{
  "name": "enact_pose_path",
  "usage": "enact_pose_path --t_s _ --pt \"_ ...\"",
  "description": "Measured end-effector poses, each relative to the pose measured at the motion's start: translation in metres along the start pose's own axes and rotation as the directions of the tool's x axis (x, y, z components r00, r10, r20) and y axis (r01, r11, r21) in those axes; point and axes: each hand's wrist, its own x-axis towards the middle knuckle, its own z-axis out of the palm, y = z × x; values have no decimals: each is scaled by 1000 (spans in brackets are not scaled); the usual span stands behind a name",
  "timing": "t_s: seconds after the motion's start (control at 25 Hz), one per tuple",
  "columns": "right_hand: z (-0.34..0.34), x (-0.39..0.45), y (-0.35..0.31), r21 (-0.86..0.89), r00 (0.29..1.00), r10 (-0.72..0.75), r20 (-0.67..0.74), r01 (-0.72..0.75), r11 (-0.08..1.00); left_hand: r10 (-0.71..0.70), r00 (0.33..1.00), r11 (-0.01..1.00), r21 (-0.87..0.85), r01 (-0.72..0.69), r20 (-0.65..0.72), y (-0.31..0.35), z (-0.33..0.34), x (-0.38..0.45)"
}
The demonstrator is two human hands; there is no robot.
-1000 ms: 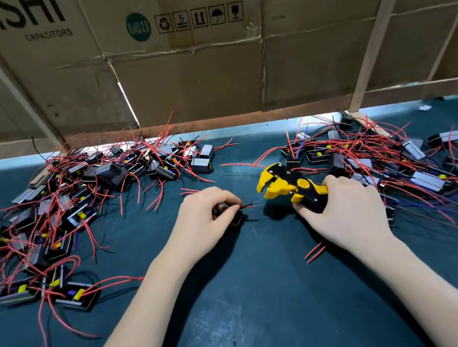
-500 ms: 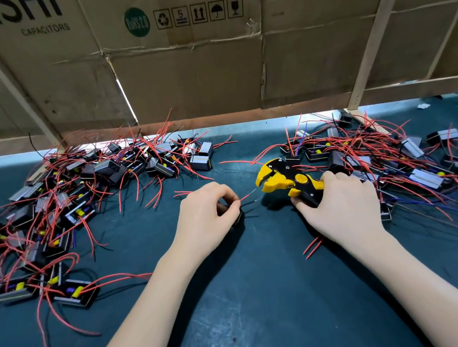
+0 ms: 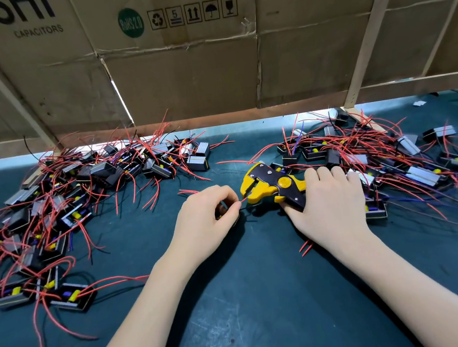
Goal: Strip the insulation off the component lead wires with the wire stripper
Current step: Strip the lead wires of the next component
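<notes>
The left hand [image 3: 207, 220] grips a component [image 3: 222, 212] on the mat [image 3: 263, 297], pinching its red lead [image 3: 244, 200] toward the stripper [image 3: 273, 187]. The right hand [image 3: 330, 205] grasps the stripper's handles, its head touching the lead's tip.

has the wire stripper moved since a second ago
Yes. The wire stripper in the right hand has shifted away from the person, toward the right-hand pile of components, its head now overlapping the pile's near edge.
</notes>
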Motion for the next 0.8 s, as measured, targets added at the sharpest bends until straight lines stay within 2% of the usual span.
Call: enact_pose_path --t_s 0.16,0.32,0.48,0.6,0.8 --pt "-2 1 0 18 999 -24 -28 24 1000 12 1000 1000 -5 -12 -4 2 2 0" --pt "-4 1 1 20 1000 -29 6 29 999 20 1000 1000 -3 -20 -2 3 2 -1" --pt "-8 4 1 5 995 -43 87 43 999 22 1000 1000 -6 -22 10 4 0 0" --pt "-10 6 3 -45 985 10 172 -2 999 24 999 1000 1 -25 32 6 0 -1" --pt "-7 3 4 -28 998 -32 61 34 999 -30 990 988 -147 50 137 2 -10 -1"
